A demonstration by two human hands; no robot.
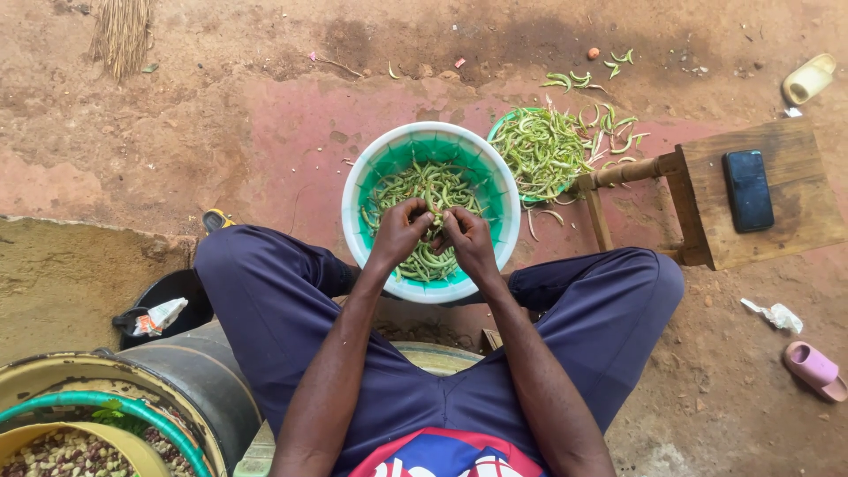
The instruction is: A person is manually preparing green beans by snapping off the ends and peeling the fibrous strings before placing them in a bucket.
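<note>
Both hands [435, 231] pinching 1 green bean pod [439, 231] over the bean-filled basin [362, 181].

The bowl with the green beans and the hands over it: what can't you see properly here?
Head view only:
- Fingers of the left hand and right hand curl downward, so the pod between them is mostly hidden.
- The green-and-white bowl: its bottom is buried under bean pods.
- The second dish behind is largely covered by its pod heap.
- The bowl of shelled beans is cut off by the bottom-left edge.
- The phone screen is dark.
</note>
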